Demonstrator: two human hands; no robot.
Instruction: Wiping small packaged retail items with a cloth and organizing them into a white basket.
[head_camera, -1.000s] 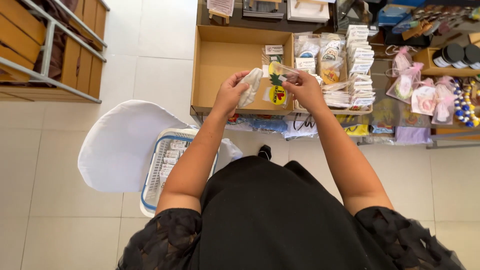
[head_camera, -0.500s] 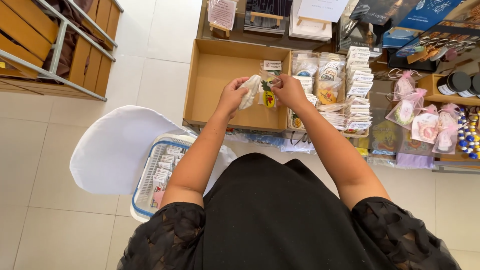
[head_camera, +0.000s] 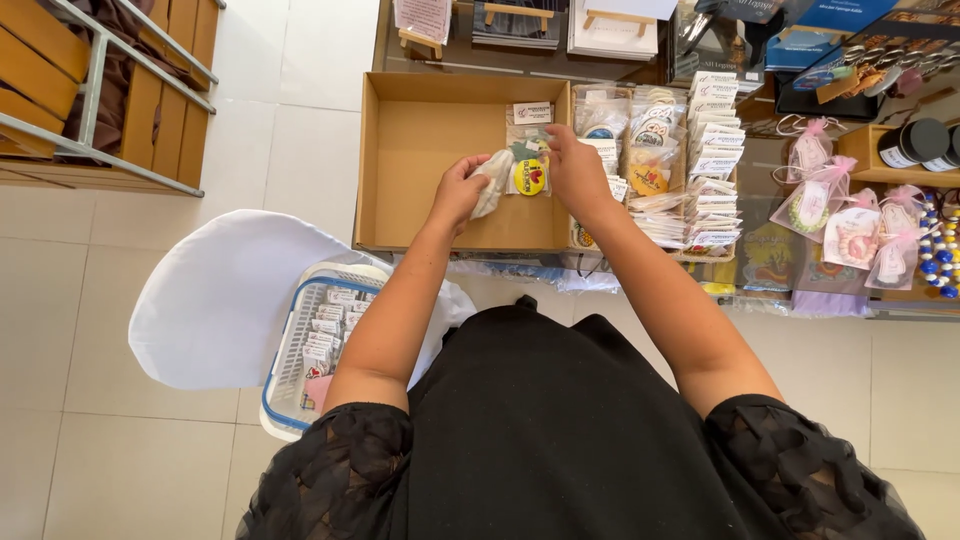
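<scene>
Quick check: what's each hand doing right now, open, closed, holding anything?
Left hand: closed on a crumpled clear bag.
Right hand: closed, pinching a small packet with a yellow badge inside, over the cardboard box.

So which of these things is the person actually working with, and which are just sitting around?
In hand:
- left hand holding a scrunched clear bag
- right hand on a small packet with a yellow badge
- open cardboard box beneath both

Lying about:
- white basket of small packets
- pink gift pouches
- stacked cards
- wooden bench
</scene>
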